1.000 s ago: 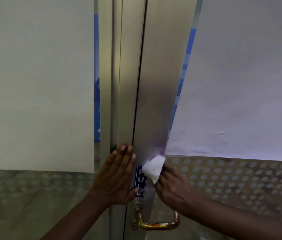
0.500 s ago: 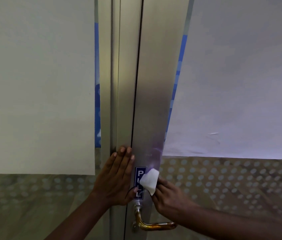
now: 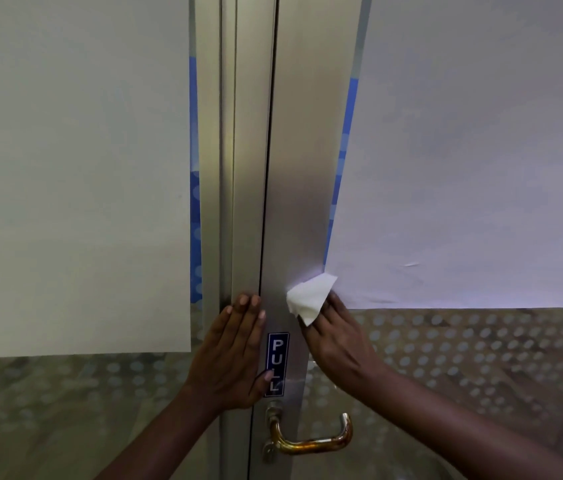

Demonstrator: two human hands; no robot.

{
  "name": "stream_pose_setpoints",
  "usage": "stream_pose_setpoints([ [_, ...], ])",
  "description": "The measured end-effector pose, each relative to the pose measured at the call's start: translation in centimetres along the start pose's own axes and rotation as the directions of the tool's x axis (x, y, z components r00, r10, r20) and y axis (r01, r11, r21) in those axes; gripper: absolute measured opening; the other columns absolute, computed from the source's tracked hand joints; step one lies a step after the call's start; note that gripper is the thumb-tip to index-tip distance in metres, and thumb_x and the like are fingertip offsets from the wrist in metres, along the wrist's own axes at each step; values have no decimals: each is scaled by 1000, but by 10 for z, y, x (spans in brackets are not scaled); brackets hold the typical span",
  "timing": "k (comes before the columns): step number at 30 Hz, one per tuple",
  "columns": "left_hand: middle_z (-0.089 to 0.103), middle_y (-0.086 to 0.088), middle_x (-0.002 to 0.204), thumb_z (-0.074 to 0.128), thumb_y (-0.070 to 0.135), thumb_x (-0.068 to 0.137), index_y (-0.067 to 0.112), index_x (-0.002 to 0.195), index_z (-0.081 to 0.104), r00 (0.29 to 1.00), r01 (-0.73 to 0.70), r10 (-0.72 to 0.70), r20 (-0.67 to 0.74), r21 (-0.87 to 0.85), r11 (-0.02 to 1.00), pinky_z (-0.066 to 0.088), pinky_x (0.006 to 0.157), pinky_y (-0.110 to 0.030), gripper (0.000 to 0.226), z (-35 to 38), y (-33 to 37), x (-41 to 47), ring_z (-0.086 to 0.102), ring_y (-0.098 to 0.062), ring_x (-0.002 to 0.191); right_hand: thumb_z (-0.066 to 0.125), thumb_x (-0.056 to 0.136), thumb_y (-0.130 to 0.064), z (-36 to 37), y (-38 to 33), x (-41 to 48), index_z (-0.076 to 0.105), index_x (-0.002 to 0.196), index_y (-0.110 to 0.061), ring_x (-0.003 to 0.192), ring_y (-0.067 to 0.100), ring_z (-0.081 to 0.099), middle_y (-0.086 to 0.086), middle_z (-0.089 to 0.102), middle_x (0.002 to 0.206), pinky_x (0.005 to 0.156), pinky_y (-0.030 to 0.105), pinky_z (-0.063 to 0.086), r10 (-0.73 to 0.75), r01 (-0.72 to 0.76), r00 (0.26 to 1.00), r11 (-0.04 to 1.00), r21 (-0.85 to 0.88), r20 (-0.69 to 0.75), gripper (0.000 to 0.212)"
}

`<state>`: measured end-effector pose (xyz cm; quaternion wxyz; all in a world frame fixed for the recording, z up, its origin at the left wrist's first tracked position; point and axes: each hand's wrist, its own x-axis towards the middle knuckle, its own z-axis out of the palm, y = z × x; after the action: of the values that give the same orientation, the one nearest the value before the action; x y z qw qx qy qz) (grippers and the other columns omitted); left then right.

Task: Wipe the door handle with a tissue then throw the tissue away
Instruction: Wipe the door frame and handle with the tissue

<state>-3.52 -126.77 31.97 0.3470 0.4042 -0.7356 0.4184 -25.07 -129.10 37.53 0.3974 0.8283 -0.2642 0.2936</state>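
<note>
One label is legible: a narrow blue sticker [image 3: 277, 364] on the metal door frame [image 3: 294, 202], reading "PULL" in white letters set one above another; its lowest letter is partly covered by the thumb of the left hand [image 3: 230, 358]; no other writing or brand is visible.

The left hand lies flat against the frame beside the door seam, fingers straight and pressed together, thumb out to the side across the sticker's lower end; it holds nothing.

The right hand [image 3: 337, 344] is up against the frame's right edge, above and right of the sticker; its fingers are pinched on a white tissue [image 3: 309, 297], which sticks up crumpled from the fingertips and touches the metal where the frame meets the white sheet [image 3: 481, 168] covering the right-hand glass.

The door handle [image 3: 311, 441], a brass-coloured lever with a worn, tarnished finish, sits below both hands and apart from the tissue; its base fitting is partly shadowed and hard to make out.

A second white sheet [image 3: 72, 168] covers the left glass; dotted frosting shows below both sheets; both forearms are cut off by the lower picture edge.
</note>
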Motion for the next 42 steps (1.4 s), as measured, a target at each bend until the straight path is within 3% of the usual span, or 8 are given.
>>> stream_pose_setpoints([
  [8, 14, -23, 163, 23, 50, 99, -4, 152, 19, 999, 34, -35, -4, -165, 986, 10, 125, -46, 76, -6, 1, -4, 15, -37, 151, 45, 85, 14, -39, -44, -2, 63, 117, 9, 119, 39, 58, 25, 64, 121, 105, 47, 45, 374, -341, 924, 899, 275, -75, 37],
  [11, 19, -24, 161, 25, 50, 100, -3, 153, 16, 999, 43, -35, 38, -232, 972, 12, 125, -46, 76, -6, 5, -26, 16, -37, 151, 47, 83, 17, -60, -84, -17, 72, 107, -19, 107, 10, 66, 4, 72, 106, 96, 1, 36, 787, -648, 607, 409, 642, 112, 50],
  [14, 25, -25, 157, 32, 46, 98, -6, 149, 24, 996, 14, 6, 87, -230, 973, 18, 122, -49, 73, -5, 8, -48, 18, -38, 151, 53, 85, 15, -66, -109, -30, 79, 76, -36, 78, -8, 69, -13, 78, 79, 70, 4, 49, 798, -618, 218, -332, 713, 561, 58],
  [16, 27, -26, 156, 42, 41, 94, -7, 145, 29, 995, -12, 30, 95, -183, 983, 20, 121, -49, 72, -2, 10, -57, 19, -39, 150, 72, 76, -3, -67, -115, -36, 80, 67, -12, 62, 15, 69, 4, 74, 63, 59, 21, 53, 668, -542, 154, -559, 627, 728, 15],
  [21, 24, -26, 157, 56, 37, 82, -8, 145, 30, 988, -36, 54, 142, -126, 991, 14, 124, -48, 81, 4, 15, -74, 15, -38, 151, 49, 85, 5, -58, -113, -57, 72, 68, 3, 65, 32, 65, 24, 70, 69, 63, 37, 53, 573, -417, -81, -763, 495, 815, 29],
  [26, 14, -26, 162, 57, 37, 80, -7, 149, 24, 979, -39, 59, 197, -107, 994, 9, 125, -46, 88, 11, 18, -98, 12, -38, 152, 57, 82, -10, -52, -107, -64, 70, 87, 5, 69, 29, 60, 24, 66, 75, 71, 40, 50, 511, -507, 137, -700, 503, 849, 21],
  [35, 3, -23, 165, 46, 36, 88, -5, 155, 8, 988, -67, 74, 134, -52, 996, 6, 126, -45, 87, 20, 18, -102, 7, -36, 153, 56, 82, 5, -13, -104, -62, 74, 78, -26, 69, 7, 68, -10, 72, 70, 65, 29, 54, 672, -907, 399, 187, 378, 623, 36],
  [42, 5, -23, 165, 34, 35, 93, -5, 155, 11, 994, -62, 62, 92, -10, 998, 6, 126, -45, 77, 30, 19, -105, 9, -35, 153, 57, 86, -2, 8, -127, -59, 69, 84, -17, 96, 21, 59, 1, 65, 97, 82, 29, 46, 467, -769, 616, 531, 356, 635, 19],
])
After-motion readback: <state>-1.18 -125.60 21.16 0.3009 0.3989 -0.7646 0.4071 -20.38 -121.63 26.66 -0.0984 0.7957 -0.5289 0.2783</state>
